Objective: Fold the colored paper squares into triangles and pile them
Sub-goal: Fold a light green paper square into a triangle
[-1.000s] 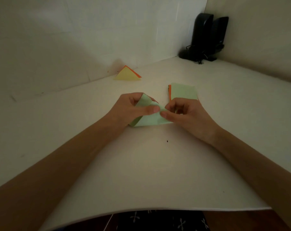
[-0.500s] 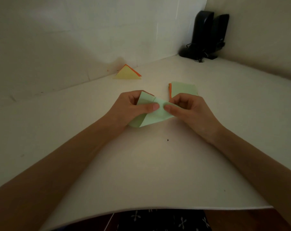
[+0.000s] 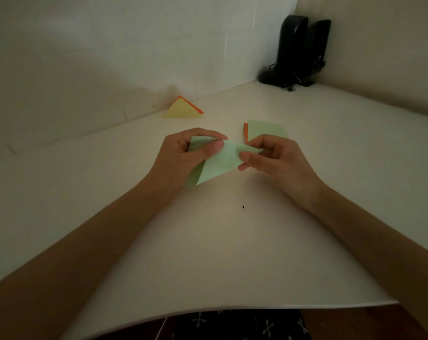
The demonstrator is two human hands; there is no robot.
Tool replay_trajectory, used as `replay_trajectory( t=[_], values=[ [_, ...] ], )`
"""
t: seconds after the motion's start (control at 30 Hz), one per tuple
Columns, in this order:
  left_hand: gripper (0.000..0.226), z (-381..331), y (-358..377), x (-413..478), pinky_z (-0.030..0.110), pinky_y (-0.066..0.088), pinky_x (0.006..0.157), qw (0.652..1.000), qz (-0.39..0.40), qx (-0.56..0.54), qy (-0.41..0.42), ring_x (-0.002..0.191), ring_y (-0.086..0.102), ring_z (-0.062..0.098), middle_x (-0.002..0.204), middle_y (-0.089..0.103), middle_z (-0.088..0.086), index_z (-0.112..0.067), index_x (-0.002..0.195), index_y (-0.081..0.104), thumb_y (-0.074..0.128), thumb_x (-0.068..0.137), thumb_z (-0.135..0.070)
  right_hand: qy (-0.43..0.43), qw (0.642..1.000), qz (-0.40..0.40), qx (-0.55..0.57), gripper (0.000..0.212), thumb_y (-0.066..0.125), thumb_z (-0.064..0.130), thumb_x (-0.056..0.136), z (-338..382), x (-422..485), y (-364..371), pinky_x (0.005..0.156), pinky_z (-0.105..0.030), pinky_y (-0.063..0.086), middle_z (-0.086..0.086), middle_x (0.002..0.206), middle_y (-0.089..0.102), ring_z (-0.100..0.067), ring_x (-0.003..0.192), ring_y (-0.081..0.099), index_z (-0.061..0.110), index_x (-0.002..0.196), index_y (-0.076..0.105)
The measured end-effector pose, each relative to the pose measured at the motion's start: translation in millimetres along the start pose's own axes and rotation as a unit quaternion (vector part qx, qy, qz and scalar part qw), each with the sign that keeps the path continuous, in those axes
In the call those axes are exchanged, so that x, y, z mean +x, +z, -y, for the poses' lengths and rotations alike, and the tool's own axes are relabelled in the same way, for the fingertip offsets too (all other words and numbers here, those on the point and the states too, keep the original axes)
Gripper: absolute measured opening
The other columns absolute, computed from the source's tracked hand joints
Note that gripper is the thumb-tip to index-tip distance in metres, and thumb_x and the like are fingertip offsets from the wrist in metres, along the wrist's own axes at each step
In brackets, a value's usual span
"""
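Note:
A light green paper square [image 3: 220, 163], partly folded over, is held just above the white table [image 3: 220, 253] between both hands. My left hand [image 3: 183, 155] pinches its upper left part with thumb and fingers. My right hand [image 3: 274, 158] pinches its right corner. Behind my right hand lies a small stack of unfolded squares [image 3: 267, 131], green on top with an orange edge showing at its left. A pile of folded triangles [image 3: 182, 110], yellow on top of orange, lies at the back by the wall.
Two black speakers [image 3: 298, 50] with cables stand in the back right corner. Walls close the table at the back and right. The table's front edge [image 3: 257, 307] curves near my body. A small dark speck [image 3: 243, 206] lies on the table.
The green paper has been lifted and tilted, its folded flap now spread wider between my hands. My right hand has shifted slightly right and up along the paper's corner.

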State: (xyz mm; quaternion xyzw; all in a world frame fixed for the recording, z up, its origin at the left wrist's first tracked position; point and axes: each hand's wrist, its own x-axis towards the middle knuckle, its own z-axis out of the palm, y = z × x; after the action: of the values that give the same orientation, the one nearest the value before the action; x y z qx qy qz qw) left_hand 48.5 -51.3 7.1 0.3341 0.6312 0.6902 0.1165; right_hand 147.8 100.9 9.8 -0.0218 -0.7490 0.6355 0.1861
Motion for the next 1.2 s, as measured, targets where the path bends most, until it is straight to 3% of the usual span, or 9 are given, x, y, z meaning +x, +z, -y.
replay_trajectory(
  t=[0.27,0.4,0.47,0.63,0.73,0.83,0.93,1.2],
  values=[
    [0.012,2,-1,2,0.023,0.053,0.070,1.000,-0.009,-0.019,0.002,0.075,0.064,0.006,0.077,0.071,-0.011,-0.030,0.071,0.076,0.068,0.070,-0.021,0.007,1.000,-0.030,-0.003,0.008,0.062,0.010,0.087,0,2,-5,0.059,-0.014,0.041,0.001,0.068,0.072,-0.019,0.075,0.058,0.011,0.082,0.067],
    [0.012,3,-2,3,0.020,0.050,0.067,1.000,-0.008,-0.002,0.016,0.073,0.061,0.005,0.076,0.067,-0.016,-0.029,0.080,0.072,0.069,0.076,-0.017,0.006,0.999,-0.035,0.008,0.009,0.061,0.005,0.086,-2,3,-5,0.068,-0.017,0.049,0.001,0.067,0.072,-0.022,0.077,0.059,0.009,0.082,0.067],
    [0.016,4,-4,3,0.017,0.047,0.065,0.999,0.002,0.034,0.035,0.071,0.057,0.003,0.074,0.062,-0.019,-0.025,0.088,0.066,0.068,0.082,-0.010,0.006,0.999,-0.038,0.004,0.009,0.062,0.003,0.086,-4,4,-5,0.073,-0.020,0.050,0.002,0.067,0.071,-0.021,0.076,0.059,0.008,0.080,0.068],
    [0.029,6,-7,5,0.018,0.048,0.072,0.998,0.006,0.045,0.048,0.079,0.061,0.003,0.080,0.069,-0.015,-0.033,0.074,0.074,0.068,0.081,-0.005,-0.005,0.999,-0.033,-0.004,0.014,0.064,-0.003,0.082,-2,4,-6,0.066,-0.015,0.050,0.007,0.062,0.069,-0.008,0.062,0.058,0.009,0.077,0.070],
    [0.025,5,-10,6,0.017,0.049,0.072,0.998,0.009,0.051,0.047,0.077,0.061,0.002,0.079,0.069,-0.015,-0.031,0.076,0.074,0.071,0.078,-0.006,-0.006,1.000,-0.021,-0.018,0.016,0.064,-0.003,0.082,-1,4,-7,0.066,-0.013,0.049,0.007,0.062,0.069,-0.005,0.060,0.058,0.012,0.079,0.070],
    [0.020,4,-11,6,0.014,0.047,0.065,0.997,0.010,0.070,0.037,0.070,0.060,-0.002,0.074,0.067,-0.018,-0.023,0.087,0.068,0.070,0.079,-0.004,0.011,0.999,-0.001,-0.043,0.013,0.065,0.000,0.083,-2,5,-8,0.066,-0.012,0.046,0.005,0.065,0.070,-0.007,0.064,0.056,0.011,0.077,0.068],
    [0.018,3,-10,5,0.014,0.047,0.060,0.997,0.009,0.072,0.033,0.065,0.059,-0.001,0.069,0.066,-0.017,-0.018,0.085,0.066,0.069,0.079,-0.001,0.020,0.999,-0.001,-0.048,0.012,0.066,-0.001,0.082,-2,4,-9,0.066,-0.011,0.046,0.005,0.064,0.071,-0.015,0.070,0.057,0.010,0.077,0.067],
    [0.018,3,-10,5,0.015,0.047,0.064,0.996,0.014,0.081,0.034,0.069,0.060,0.000,0.071,0.068,-0.016,-0.019,0.080,0.067,0.068,0.080,-0.001,0.028,0.999,0.000,-0.040,0.013,0.065,-0.001,0.083,-2,4,-10,0.068,-0.012,0.047,0.003,0.066,0.071,-0.016,0.073,0.059,0.010,0.077,0.068]
  ],
)
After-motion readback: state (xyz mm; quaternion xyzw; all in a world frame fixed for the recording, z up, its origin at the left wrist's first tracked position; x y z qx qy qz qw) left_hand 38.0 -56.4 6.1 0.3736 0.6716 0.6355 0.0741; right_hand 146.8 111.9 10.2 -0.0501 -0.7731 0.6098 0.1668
